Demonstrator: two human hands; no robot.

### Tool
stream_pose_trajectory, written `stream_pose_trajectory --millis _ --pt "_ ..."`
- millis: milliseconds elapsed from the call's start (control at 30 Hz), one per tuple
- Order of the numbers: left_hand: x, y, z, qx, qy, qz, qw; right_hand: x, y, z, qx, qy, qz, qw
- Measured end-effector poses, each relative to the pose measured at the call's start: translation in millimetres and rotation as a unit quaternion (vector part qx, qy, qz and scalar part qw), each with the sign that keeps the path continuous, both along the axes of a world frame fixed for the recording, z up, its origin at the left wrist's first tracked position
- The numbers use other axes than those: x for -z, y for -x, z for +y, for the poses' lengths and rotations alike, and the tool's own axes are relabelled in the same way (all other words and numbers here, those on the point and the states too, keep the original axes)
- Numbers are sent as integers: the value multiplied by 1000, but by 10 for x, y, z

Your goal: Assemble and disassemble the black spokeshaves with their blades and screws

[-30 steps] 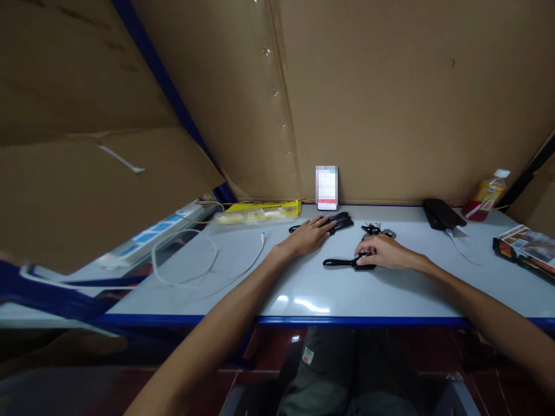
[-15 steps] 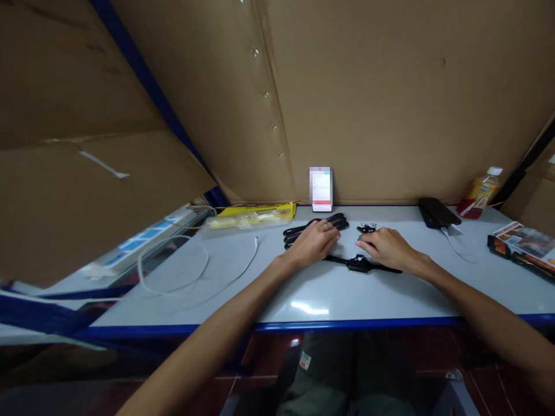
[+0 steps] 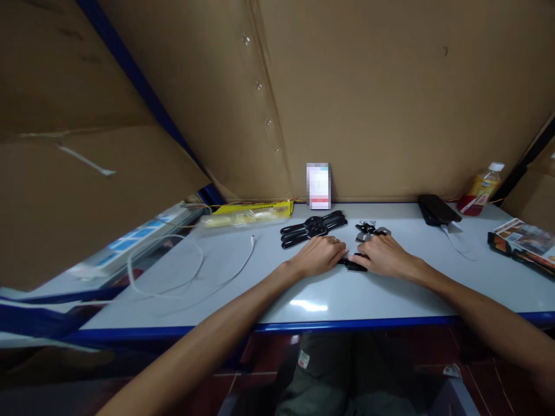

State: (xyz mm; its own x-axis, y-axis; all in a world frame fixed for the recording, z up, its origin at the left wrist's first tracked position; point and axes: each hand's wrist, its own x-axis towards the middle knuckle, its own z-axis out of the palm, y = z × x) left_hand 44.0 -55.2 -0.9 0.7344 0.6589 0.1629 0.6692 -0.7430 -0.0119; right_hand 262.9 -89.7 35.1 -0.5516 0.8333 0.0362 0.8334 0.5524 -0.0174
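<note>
Centrally placed, near the front edge of the counter [image 3: 277, 300]: one black tool [image 3: 356, 267], lying low and crosswise, middle part visible between the two hands, ends largely hidden beneath them. Left hand [image 3: 321, 255]: palm down over the tool's left end, fingers together and partly curled, fingertips close to the right hand; impossible to say whether wrapped round the end or merely laid upon it. Right hand [image 3: 384, 256]: palm down over the tool's right end, fingers bent under, thumb pointing inward along the tool's middle; firmness of hold likewise hidden.

Just beyond the left hand: a row of black two-handled tools [image 3: 314, 226], laid side by side, slightly aslant. Just beyond the right hand: a small heap of black and grey metal parts [image 3: 373, 230].

At the back: one lit phone [image 3: 318, 186], upright, screen blurred; to its left, a yellow packet [image 3: 260, 209] with clear wrapping. Back right: a dark flat case [image 3: 439, 209]; beside it, a bottle [image 3: 481, 190], white cap, red liquid. Far right: a printed package [image 3: 529, 238]. Left side: a looped white cable [image 3: 202, 260] and a white and blue power strip [image 3: 130, 245]. Behind all: brown cardboard [image 3: 368, 104].
</note>
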Motion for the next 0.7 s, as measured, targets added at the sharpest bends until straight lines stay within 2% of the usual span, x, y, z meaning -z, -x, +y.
stream_pose_trajectory --millis 367,700 --pt "-33 -46 -21 -60 16 2 998 128 70 -26 68 -33 31 997" --pt "-40 -34 -20 -60 39 6 997 78 183 -114 118 -18 24 993"
